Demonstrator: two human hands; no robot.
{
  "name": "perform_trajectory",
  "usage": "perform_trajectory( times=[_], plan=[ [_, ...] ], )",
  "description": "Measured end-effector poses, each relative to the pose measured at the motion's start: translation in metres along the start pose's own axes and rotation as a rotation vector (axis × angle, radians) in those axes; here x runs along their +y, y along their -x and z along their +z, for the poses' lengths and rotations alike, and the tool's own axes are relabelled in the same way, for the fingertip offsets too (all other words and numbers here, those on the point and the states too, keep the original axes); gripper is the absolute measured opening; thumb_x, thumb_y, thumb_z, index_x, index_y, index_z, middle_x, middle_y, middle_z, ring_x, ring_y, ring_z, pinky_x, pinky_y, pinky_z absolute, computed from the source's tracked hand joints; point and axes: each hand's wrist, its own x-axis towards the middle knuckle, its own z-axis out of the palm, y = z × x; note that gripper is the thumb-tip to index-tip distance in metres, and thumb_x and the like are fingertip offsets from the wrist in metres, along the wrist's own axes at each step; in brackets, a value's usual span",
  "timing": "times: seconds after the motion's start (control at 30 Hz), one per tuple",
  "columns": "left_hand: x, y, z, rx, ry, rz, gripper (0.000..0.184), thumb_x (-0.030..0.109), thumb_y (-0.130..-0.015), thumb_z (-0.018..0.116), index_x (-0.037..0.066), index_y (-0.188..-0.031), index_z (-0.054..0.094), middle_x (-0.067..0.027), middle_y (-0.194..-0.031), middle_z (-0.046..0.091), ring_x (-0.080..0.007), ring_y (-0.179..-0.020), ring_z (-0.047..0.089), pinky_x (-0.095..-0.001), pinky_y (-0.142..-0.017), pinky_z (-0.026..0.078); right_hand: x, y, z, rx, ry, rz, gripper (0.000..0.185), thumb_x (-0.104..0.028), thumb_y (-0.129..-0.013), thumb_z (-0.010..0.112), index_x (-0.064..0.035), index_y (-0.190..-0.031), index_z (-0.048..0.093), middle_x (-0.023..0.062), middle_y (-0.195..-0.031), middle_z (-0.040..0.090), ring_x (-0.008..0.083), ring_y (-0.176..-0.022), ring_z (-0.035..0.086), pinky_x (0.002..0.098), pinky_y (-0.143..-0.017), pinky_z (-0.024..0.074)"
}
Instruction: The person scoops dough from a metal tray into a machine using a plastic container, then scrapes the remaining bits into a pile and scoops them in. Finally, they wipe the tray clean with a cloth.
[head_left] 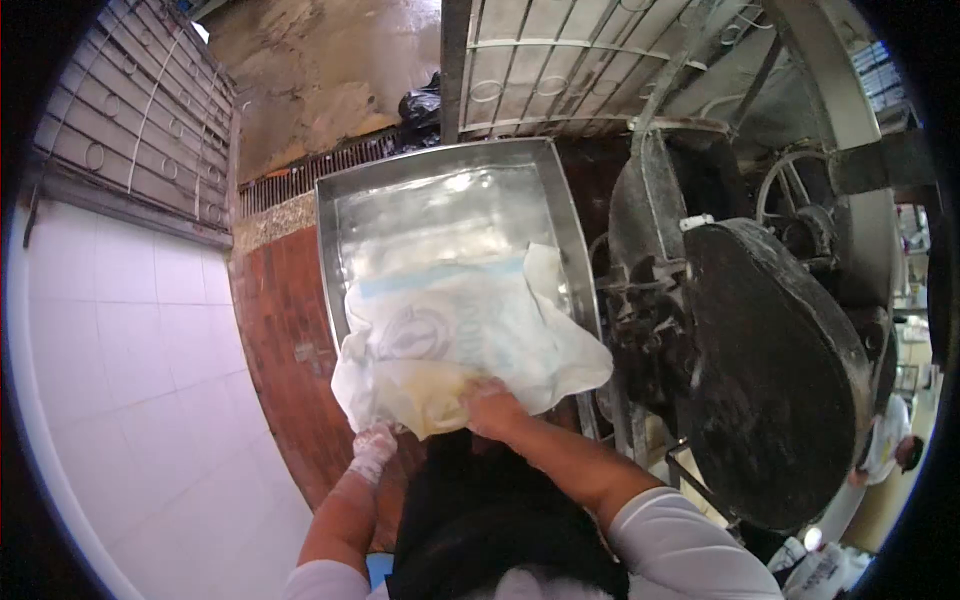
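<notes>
"What's at the metal tray point(420, 215)?"

"I see a white cloth point(480, 325) over its near end, the right hand point(490, 408) closed on the cloth's edge; whether the left hand point(374, 442), curled at a corner, grips too, I can't tell."

"Obstacles?"

"Black machinery point(770, 380) close on the tray's right, tiled wall point(150, 350) off its left."

Both arms point(572, 460) reach forward and down, whitened left fingers point(374, 438) and right fingers point(482, 399) curled
</notes>
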Motion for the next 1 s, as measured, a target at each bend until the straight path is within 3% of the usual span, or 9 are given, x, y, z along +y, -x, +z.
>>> perform_trajectory(
  times=[0.17, 0.23, 0.27, 0.33, 0.4, 0.43, 0.57, 0.73, 1.0],
  plan=[
    [-0.015, -0.017, 0.009, 0.077, 0.073, 0.067, 0.026, 0.026, -0.085, 0.055, 0.013, -0.106, 0.066, -0.0159, -0.103, 0.066, -0.0349, -0.101, 0.061, -0.0417, -0.087, 0.049, -0.026, -0.023, -0.001, -0.357, -0.063, 0.063, 0.028, -0.013, -0.079, 0.054, -0.0062, -0.103, 0.064, 0.018, -0.102, 0.064, 0.0341, -0.097, 0.063, 0.0446, -0.083, 0.0493],
    [-0.033, -0.035, 0.029, 0.286, 0.235, 0.089, 0.024, 0.024, -0.087, 0.053, 0.006, -0.097, 0.065, -0.0174, -0.093, 0.067, -0.0313, -0.084, 0.066, -0.0407, -0.072, 0.053, -0.026, -0.016, -0.002, -0.386, -0.068, 0.097, 0.027, -0.014, -0.077, 0.055, -0.0048, -0.1, 0.065, 0.0187, -0.101, 0.064, 0.0328, -0.098, 0.062, 0.0424, -0.082, 0.0497],
    [-0.031, -0.036, 0.025, 0.286, 0.241, 0.098, 0.024, 0.024, -0.087, 0.053, 0.006, -0.097, 0.065, -0.0174, -0.093, 0.067, -0.0313, -0.084, 0.066, -0.0407, -0.072, 0.053, -0.021, -0.007, -0.013, -0.212, -0.16, 0.18, 0.028, -0.017, -0.078, 0.056, -0.0047, -0.102, 0.064, 0.0185, -0.099, 0.064, 0.0339, -0.094, 0.062, 0.043, -0.081, 0.0499],
    [0.004, -0.017, -0.041, 0.078, 1.109, 0.093, 0.021, 0.021, -0.089, 0.05, 0.003, -0.091, 0.062, -0.0134, -0.08, 0.066, -0.0234, -0.066, 0.065, -0.0351, -0.053, 0.05, -0.01, 0.016, -0.058, 0.067, -0.296, 0.285, 0.032, -0.023, -0.079, 0.061, -0.0039, -0.105, 0.062, 0.0182, -0.094, 0.065, 0.0358, -0.088, 0.063, 0.0437, -0.08, 0.0504],
    [0.002, -0.05, -0.066, 0.094, 1.062, 0.176, 0.019, 0.02, -0.091, 0.049, 0.004, -0.092, 0.059, -0.006, -0.074, 0.062, -0.0149, -0.06, 0.061, -0.0275, -0.046, 0.046, 0.01, 0.044, -0.097, 0.346, -0.417, 0.285, 0.037, -0.026, -0.079, 0.066, -0.0052, -0.109, 0.061, 0.0203, -0.093, 0.066, 0.0373, -0.088, 0.064, 0.0442, -0.079, 0.051],
    [0.015, -0.054, -0.087, 0.13, 1.107, 0.215, 0.019, 0.021, -0.091, 0.051, 0.003, -0.094, 0.059, -0.0057, -0.077, 0.062, -0.0151, -0.062, 0.06, -0.0281, -0.048, 0.048, 0.009, 0.06, -0.14, 0.205, -0.526, 0.449, 0.038, -0.025, -0.079, 0.067, -0.0042, -0.109, 0.06, 0.0208, -0.096, 0.065, 0.0357, -0.086, 0.064, 0.0428, -0.078, 0.0513],
    [0.116, -0.049, -0.217, 0.123, 1.317, 0.42, 0.019, 0.019, -0.09, 0.056, 0.003, -0.099, 0.06, -0.0081, -0.091, 0.063, -0.0217, -0.079, 0.066, -0.0334, -0.064, 0.057, 0.03, 0.121, -0.176, 0.501, -0.987, 0.543, 0.028, -0.006, -0.08, 0.069, -0.0012, -0.105, 0.06, 0.0021, -0.089, 0.063, 0.0069, -0.078, 0.056, 0.0238, -0.069, 0.0476],
    [0.223, -0.021, -0.342, 0.177, 1.518, 0.761, 0.031, 0.015, -0.092, 0.052, 0.0, -0.119, 0.048, -0.0146, -0.109, 0.061, -0.0287, -0.089, 0.068, -0.0356, -0.073, 0.058, 0.019, 0.161, -0.187, 0.565, -1.077, 0.544, 0.021, -0.003, -0.081, 0.068, -0.0027, -0.101, 0.061, -0.001, -0.087, 0.062, 0.0063, -0.079, 0.055, 0.0246, -0.072, 0.0471],
    [0.248, -0.036, -0.405, 0.323, 1.612, 0.827, 0.018, 0.012, -0.093, 0.053, 0.003, -0.109, 0.051, -0.0116, -0.099, 0.061, -0.0247, -0.081, 0.069, -0.0267, -0.059, 0.057, 0.016, 0.184, -0.165, 0.569, -1.001, 0.621, 0.024, -0.01, -0.084, 0.067, -0.0013, -0.105, 0.061, 0.0033, -0.089, 0.064, 0.0098, -0.081, 0.058, 0.0258, -0.074, 0.047]
  ],
)
